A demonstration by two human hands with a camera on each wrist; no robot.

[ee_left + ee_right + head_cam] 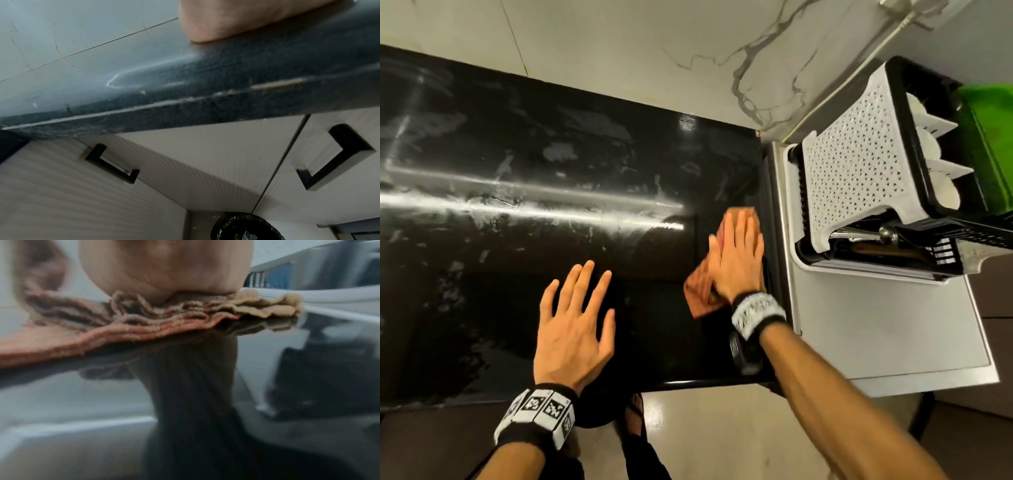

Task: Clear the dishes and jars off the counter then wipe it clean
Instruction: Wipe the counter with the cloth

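On counter (517, 164), cloth (702, 291) lengthwise front-to-back

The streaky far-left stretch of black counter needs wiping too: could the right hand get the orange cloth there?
Probably yes: the right hand presses the orange cloth flat, and only the left hand rests on the black counter.

Glare streak on counter (534, 202); blurred wrist views

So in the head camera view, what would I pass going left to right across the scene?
Wet black counter → left hand flat on it → right hand pressing an orange cloth → white dish rack → green patch.
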